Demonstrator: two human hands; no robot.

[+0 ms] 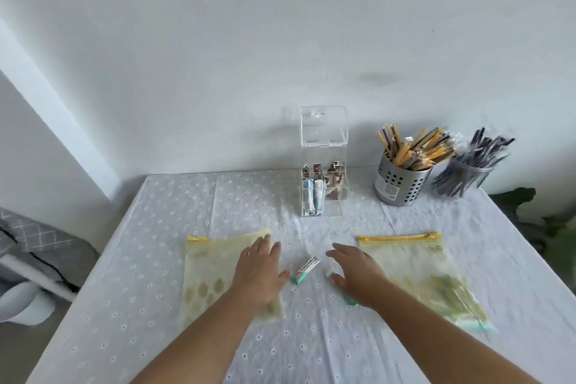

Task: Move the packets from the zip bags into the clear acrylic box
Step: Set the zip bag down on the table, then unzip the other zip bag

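Note:
Two yellow-zipped clear zip bags lie flat on the table. My left hand rests palm down on the right part of the left zip bag, fingers spread. My right hand hovers open just left of the right zip bag, which holds several green and yellow packets. A teal-ended packet lies on the cloth between my hands. Another teal packet peeks out under my right palm. The clear acrylic box stands behind, lid raised, with brown and blue-white packets inside.
A perforated metal cup full of yellow and brown sticks stands right of the box, next to a clear jar of dark sticks. White eyelet cloth covers the table. A wall is close behind; green leaves show at the right edge.

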